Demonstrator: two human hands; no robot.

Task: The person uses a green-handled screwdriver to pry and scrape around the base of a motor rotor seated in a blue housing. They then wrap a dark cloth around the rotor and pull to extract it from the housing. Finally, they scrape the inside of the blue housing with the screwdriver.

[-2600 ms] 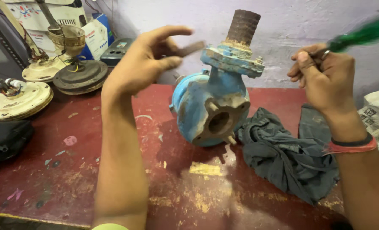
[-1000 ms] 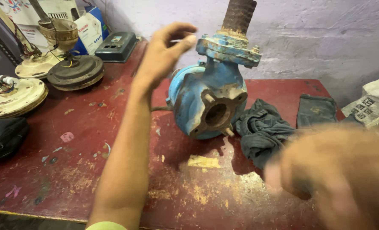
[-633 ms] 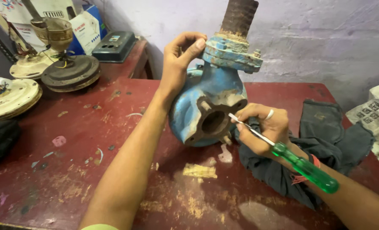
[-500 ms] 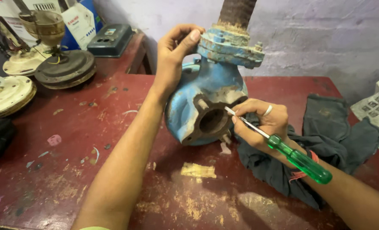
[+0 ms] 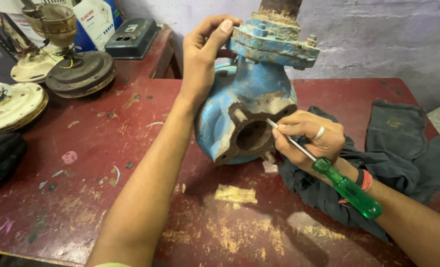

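Pump [image 5: 244,118], blue and rusty, stands near the middle of the red tabletop [image 5: 131,198], its round opening with the rusted flange facing me and a little right, its pipe stub rising straight up out of view.

At far left a black bag [image 5: 0,155] lies at the tabletop's edge, with a cream fan housing [image 5: 9,106] behind it. Further back stand a dark round fan part [image 5: 81,74] and a brass-coloured motor [image 5: 51,22]. Behind them a white carton with a red label [image 5: 91,20] leans against a blue box [image 5: 113,15]; a flat grey box with a small coloured sticker [image 5: 131,37] lies beside them.

My left hand [image 5: 202,64] reaches up to the pump's top flange, fingers half curled, thumb pressed on the flange's left edge and the other fingers wrapped behind it, steadying the casting.

My right hand [image 5: 311,141] is closed around a screwdriver [image 5: 324,165], pinching the metal shaft between thumb and fingers like a pen. The tip touches the right rim of the opening; the tool's long axis runs from there down and right, the clear green handle [image 5: 351,190] pointing back over my wrist. A ring sits on one finger and red bands on the wrist.

A dark cloth [image 5: 403,143] lies crumpled under and right of that hand, just beside the pump.
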